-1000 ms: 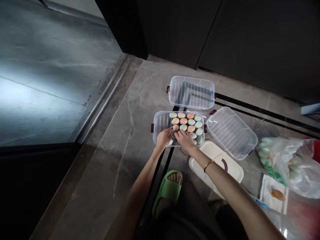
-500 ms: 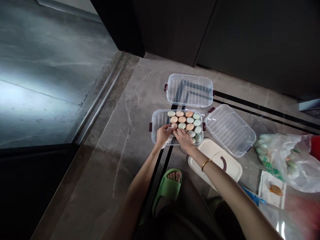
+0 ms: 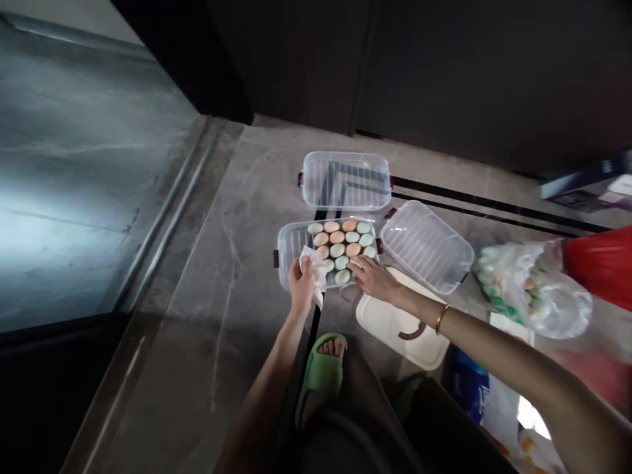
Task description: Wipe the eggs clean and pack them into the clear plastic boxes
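Note:
My left hand [image 3: 301,284] pinches a crumpled white tissue [image 3: 317,271] over the front edge of a clear plastic box [image 3: 292,242]. Rows of brown and pale green eggs [image 3: 337,250] fill the box's middle and right; its left part shows bare plastic. My right hand [image 3: 371,276], fingers stretched out, rests over the eggs at the box's front right corner. It holds nothing that I can see, and it covers some of the eggs there.
Two more clear boxes stand near: one behind [image 3: 345,181], one at the right [image 3: 427,247]. A cream lid [image 3: 380,321] with a brown handle lies under my right forearm. Farther right are a plastic bag of eggs [image 3: 536,286], a red bag [image 3: 602,266] and a blue tissue pack [image 3: 469,388].
My hands have moved apart. The right one has shifted right along the eggs, and the left has drawn back with the tissue. The view has turned toward the right.

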{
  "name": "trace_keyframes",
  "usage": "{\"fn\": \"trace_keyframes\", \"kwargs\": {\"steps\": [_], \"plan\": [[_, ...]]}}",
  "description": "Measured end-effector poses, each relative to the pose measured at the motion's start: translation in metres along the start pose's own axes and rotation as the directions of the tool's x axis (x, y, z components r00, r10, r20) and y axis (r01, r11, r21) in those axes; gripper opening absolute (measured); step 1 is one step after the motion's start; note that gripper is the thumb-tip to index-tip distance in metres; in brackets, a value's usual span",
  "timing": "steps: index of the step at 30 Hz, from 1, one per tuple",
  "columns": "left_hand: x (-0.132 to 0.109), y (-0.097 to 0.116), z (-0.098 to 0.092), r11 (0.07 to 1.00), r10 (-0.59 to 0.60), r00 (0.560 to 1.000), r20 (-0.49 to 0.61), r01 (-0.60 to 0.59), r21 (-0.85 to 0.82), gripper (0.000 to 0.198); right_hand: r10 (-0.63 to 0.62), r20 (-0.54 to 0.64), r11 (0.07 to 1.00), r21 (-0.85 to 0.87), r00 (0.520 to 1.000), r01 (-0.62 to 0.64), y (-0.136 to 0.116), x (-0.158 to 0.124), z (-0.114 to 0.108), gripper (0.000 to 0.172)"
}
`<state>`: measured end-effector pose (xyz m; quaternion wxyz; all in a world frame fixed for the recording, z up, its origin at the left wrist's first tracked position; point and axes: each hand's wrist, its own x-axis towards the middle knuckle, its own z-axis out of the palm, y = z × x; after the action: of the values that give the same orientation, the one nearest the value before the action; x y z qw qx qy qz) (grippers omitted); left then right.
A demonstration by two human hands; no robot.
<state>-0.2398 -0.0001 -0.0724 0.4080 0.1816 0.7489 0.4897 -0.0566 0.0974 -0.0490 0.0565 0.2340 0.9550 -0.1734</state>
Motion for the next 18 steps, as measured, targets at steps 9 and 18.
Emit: {"fn": "trace_keyframes", "kwargs": {"steps": [9, 18], "plan": [[-0.071, 0.121, 0.153, 0.999, 0.004, 0.587, 0.809, -0.030, 0.017, 0.029, 0.574, -0.303, 0.813, 0.097, 0.761, -0.574, 0.138, -0.182, -0.070, 0.036], [-0.114, 0.109, 0.271, 0.929, -0.346, 0.440, 0.829, 0.041, 0.367, 0.014, 0.992, -0.041, 0.122, 0.218, 0.116, -0.968, 0.245, -0.360, -0.036, 0.025]]}}
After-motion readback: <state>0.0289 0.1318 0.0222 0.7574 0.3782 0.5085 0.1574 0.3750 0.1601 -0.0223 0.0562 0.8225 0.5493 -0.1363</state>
